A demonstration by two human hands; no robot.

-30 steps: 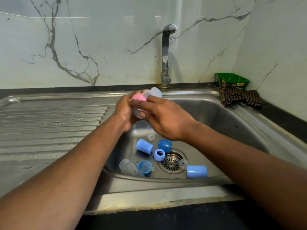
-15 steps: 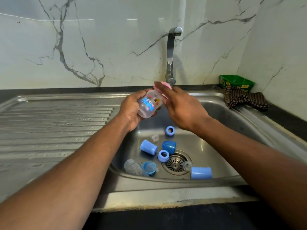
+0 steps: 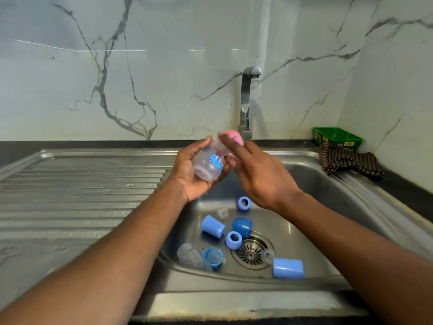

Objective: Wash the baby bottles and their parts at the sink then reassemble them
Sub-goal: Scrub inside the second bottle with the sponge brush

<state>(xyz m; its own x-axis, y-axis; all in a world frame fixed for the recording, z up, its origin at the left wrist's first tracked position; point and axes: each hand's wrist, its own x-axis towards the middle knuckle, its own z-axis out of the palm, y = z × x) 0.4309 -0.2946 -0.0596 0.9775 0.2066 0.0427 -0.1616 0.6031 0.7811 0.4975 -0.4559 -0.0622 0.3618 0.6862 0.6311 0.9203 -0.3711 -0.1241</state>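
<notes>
Pink cap [image 3: 234, 136]; seemingly blue-printed bottle [image 3: 210, 164]

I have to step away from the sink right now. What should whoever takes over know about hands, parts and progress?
Left hand holds the clear bottle, opened. Right hand holds the pink cap near the tap; no water visibly running.
In the sink: blue caps, two blue rings, loose teats, another bottle.
Done: bottles taken apart. Left: wash everything, then reassemble.
</notes>
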